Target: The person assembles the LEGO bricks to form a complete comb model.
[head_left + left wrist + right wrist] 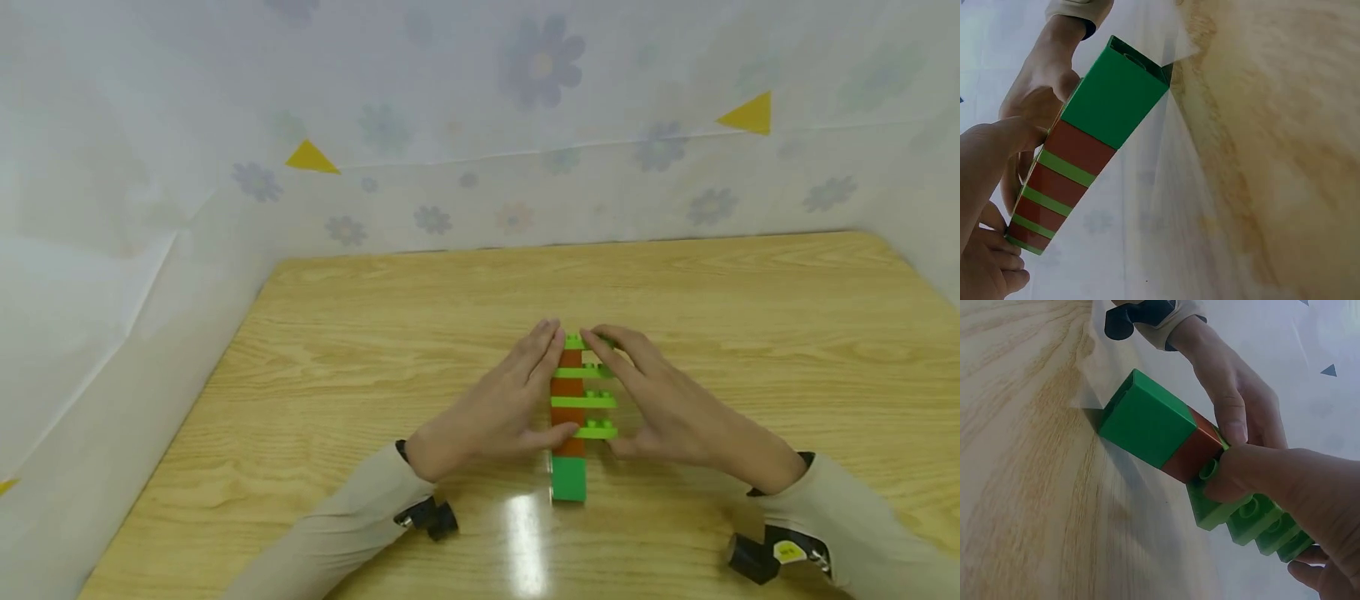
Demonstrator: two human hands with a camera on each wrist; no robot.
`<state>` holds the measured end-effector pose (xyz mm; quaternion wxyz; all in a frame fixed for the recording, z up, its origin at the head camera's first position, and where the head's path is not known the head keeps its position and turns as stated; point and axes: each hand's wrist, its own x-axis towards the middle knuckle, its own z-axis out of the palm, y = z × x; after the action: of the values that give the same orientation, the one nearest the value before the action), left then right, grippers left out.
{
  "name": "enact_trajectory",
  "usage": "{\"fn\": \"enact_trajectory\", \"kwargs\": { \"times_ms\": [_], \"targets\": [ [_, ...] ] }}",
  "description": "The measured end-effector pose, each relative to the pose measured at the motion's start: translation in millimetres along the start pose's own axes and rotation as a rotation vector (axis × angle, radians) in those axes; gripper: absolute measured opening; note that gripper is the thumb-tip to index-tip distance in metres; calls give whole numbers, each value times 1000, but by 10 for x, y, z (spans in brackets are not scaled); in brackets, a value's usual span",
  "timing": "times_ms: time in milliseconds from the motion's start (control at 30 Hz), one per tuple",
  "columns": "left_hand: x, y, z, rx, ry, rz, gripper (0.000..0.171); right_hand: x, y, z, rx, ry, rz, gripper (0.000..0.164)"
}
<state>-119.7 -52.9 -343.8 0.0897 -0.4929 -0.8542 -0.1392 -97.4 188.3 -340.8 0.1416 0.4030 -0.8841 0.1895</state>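
A stack of toy building bricks (567,444) stands between both hands in the head view. It has a dark green block (1116,94) at its near end, then red-brown bricks alternating with lime green plates that jut to the right with studs showing. My left hand (502,400) holds the stack's left side, fingers along it and thumb across the front. On the right, my right hand (667,400) grips the jutting plates (1213,509), thumb at the lowest one and fingertips at the far end. The green block's hollow underside shows in the left wrist view.
The wood-grain table (360,333) spreads around the hands. Behind it rises a pale flower-print sheet (465,192) with yellow triangles (750,115) on it. A small black camera (442,521) sits at the left wrist, another camera (752,557) at the right.
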Motion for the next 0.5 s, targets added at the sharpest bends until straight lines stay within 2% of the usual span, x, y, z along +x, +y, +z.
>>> {"fn": "enact_trajectory", "kwargs": {
  "times_ms": [67, 167, 367, 500],
  "targets": [
    [-2, 11, 3, -23, -63, -46, 93, -13, 22, 16, 15, -20, 9, 125],
    [1, 13, 11, -47, -124, -83, 92, -32, 53, 29, 54, -62, 36, 122],
    [21, -14, 47, -83, -162, -102, 92, -49, 106, 46, 136, -143, 113, 117],
    [43, -33, 82, -123, -191, -122, 92, -62, 142, 79, 173, -163, 125, 112]
  ]
}}
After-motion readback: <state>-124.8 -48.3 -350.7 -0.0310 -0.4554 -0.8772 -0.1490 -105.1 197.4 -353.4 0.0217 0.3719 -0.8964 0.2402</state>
